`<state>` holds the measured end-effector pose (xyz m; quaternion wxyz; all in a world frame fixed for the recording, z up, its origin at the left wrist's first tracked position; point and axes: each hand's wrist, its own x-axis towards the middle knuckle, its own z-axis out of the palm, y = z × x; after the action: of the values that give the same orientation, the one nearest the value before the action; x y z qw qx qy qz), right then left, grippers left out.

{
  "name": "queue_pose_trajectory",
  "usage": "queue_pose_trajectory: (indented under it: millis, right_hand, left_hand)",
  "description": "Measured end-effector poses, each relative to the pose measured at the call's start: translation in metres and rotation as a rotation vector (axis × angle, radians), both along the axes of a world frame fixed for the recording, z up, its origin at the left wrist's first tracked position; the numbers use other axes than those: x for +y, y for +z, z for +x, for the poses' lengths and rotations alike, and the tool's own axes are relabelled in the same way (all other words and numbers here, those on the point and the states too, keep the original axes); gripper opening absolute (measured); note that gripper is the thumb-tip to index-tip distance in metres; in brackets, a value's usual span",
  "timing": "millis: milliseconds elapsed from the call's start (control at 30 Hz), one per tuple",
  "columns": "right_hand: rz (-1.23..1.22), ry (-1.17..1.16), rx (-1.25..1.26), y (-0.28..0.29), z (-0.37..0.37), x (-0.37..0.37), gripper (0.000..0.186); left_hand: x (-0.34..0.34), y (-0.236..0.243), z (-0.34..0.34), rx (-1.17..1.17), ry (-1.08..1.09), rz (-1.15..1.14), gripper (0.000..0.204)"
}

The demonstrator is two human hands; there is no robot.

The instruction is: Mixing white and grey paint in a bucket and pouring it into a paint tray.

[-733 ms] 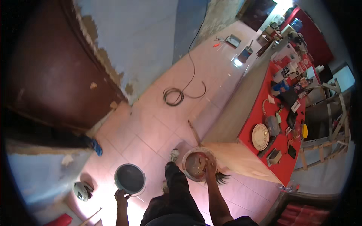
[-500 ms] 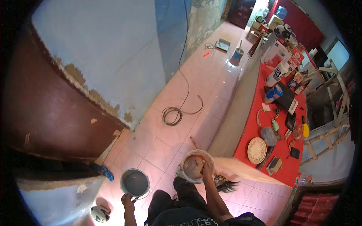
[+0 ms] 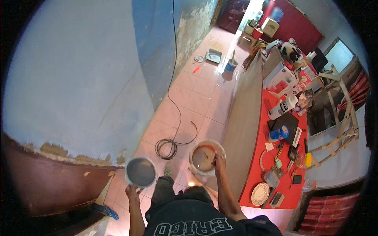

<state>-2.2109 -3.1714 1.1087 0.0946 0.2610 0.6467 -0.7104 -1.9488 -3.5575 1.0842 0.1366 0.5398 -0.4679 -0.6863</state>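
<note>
My left hand (image 3: 131,190) grips the near edge or handle of a pale grey bucket (image 3: 140,172) with grey contents; which part it holds is unclear. My right hand (image 3: 219,163) is closed on the right side of a dirty whitish bucket (image 3: 195,157), which holds a murky brownish liquid with reddish stain inside. Both buckets are carried in front of my dark-trousered legs, one on each side, above the pink tiled floor (image 3: 193,97). The right bucket is beside the grey side panel of a long red-topped counter.
The cluttered red counter (image 3: 256,153) runs along the right, with a wooden ladder (image 3: 344,106) beyond. A coiled cable (image 3: 166,148) lies on the floor. Farther along are a tray (image 3: 214,55) and paint can (image 3: 231,66). A blue wall (image 3: 143,31) and brown door (image 3: 55,185) line the left.
I have moved forward along the passage: the wall, door and counter shift down in the picture. Both buckets have risen in view, still held, and the broom by the counter has dropped from sight.
</note>
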Motion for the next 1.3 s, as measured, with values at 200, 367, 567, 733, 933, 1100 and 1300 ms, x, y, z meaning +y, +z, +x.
queue_pose_trajectory:
  millis: [200,367,567,733,933,1100,1300]
  right_hand:
    - [0.073,-0.191,0.152,0.049,-0.25,-0.015,0.027]
    - [0.089,-0.232,0.188,0.058,-0.464,0.005,0.026]
    - [0.053,-0.167,0.17,0.0,-0.749,0.086,0.027]
    - [0.021,-0.125,-0.013,-0.036,-1.008,0.19,0.027]
    - [0.009,-0.183,-0.129,-0.043,-1.261,0.232,0.027]
    - [-0.017,-0.177,-0.011,-0.072,-1.508,0.256,0.027]
    - [0.054,-0.186,-0.086,-0.13,-1.801,0.263,0.026]
  left_hand:
    - [-0.042,0.029,-0.292,0.022,-0.191,0.06,0.017]
    - [-0.039,-0.001,-0.526,0.028,-0.315,0.042,0.019]
    - [0.044,-0.043,-0.823,0.044,-0.35,0.032,0.024]
    - [0.166,-0.035,-1.107,0.015,-0.193,0.103,0.011]
    - [0.207,-0.031,-1.392,0.074,-0.252,0.113,0.01]
    - [0.213,-0.04,-1.662,0.139,-0.328,0.149,0.01]
    - [0.201,-0.081,-1.993,0.028,-0.454,0.081,0.015]
